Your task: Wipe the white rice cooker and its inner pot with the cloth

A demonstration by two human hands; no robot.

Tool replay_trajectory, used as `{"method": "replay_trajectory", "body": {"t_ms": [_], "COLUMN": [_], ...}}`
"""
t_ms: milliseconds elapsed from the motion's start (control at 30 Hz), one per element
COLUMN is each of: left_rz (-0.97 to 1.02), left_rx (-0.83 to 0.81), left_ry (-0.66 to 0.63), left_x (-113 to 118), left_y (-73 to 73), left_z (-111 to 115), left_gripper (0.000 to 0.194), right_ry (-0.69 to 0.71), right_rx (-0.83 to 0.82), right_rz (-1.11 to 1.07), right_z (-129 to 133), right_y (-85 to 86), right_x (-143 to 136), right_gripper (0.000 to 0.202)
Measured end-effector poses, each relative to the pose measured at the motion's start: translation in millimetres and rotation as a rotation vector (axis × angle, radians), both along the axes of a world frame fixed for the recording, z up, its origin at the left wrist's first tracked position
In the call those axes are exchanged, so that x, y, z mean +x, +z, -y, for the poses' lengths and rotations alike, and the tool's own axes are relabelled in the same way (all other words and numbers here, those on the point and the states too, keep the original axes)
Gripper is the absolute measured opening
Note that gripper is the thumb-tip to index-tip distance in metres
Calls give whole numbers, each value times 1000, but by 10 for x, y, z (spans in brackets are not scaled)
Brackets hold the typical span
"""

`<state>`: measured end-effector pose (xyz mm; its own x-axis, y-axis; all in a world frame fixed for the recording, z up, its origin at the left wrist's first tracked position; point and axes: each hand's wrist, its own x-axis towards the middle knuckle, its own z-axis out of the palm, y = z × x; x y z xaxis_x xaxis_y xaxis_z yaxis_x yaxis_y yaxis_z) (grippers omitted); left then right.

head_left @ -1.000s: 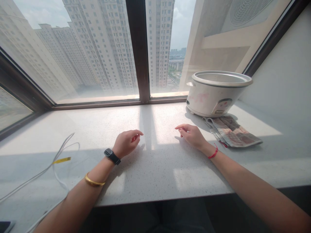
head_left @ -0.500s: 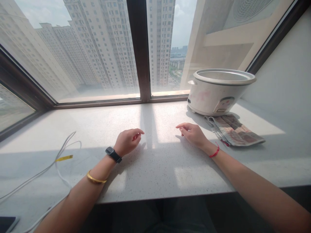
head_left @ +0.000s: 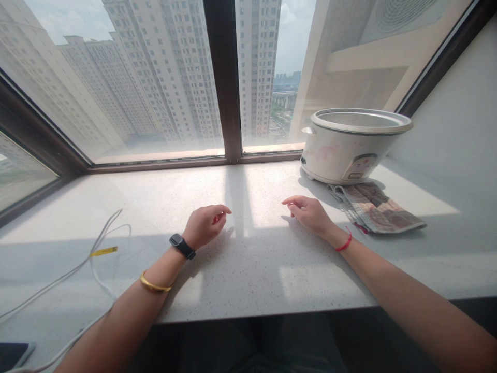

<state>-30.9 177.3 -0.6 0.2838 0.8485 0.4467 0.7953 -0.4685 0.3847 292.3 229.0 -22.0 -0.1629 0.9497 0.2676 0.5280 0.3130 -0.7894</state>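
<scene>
My left hand (head_left: 207, 225) rests on the speckled white counter (head_left: 248, 282), left of the middle. Its fingers curl loosely with the index finger extended and a gap to the thumb; nothing is held. A black smart band (head_left: 181, 245) and a gold bangle (head_left: 154, 284) circle that arm. Across from it, my right hand (head_left: 307, 212) lies likewise, loosely curled, thumb apart from the index finger, holding nothing. A red string bracelet (head_left: 345, 242) is on its wrist. Nearest to this hand are a folded patterned cloth (head_left: 382, 210) and a white rice cooker (head_left: 337, 155) without a lid.
At the left, a white cable (head_left: 66, 276) with a yellow tag (head_left: 104, 251) runs over the counter and beside my left forearm. A dark flat device (head_left: 14, 356) shows at the bottom left corner. Windows with a brown frame (head_left: 229, 103) border the far edge.
The view has shifted very slightly. Both hands and the things on the counter stay in place.
</scene>
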Motion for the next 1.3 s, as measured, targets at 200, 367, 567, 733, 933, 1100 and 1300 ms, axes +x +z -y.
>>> {"method": "replay_trajectory", "body": {"t_ms": [200,367,567,733,933,1100,1300], "left_rz": [-1,0,0,-4,-8,-11,-8], "left_rx": [5,18,13,9,5,4,16], "left_ry": [1,-4,-3,0,3,4,-8], "left_x": [-6,-4,-1,-3,2,8,10], "left_y": [-6,-11,-6,-9,4,11,14], "left_z": [-6,-5,0,-7,-2,1,-1], "left_gripper": [23,22,22,22,22,22,22], "right_ry": [-2,5,7,11,14,18,21], "right_rx": [-8,-2,-5,-5,2,6,8], "right_rz": [-5,-5,-1,2,9,18,26], "right_z": [5,-1,10,12,15,13,13], "right_y": [5,2,9,11,17,16,14], "right_x": [-5,-7,-6,-5,-7,-9,-6], "right_gripper": [32,31,31,32,32,32,32]}}
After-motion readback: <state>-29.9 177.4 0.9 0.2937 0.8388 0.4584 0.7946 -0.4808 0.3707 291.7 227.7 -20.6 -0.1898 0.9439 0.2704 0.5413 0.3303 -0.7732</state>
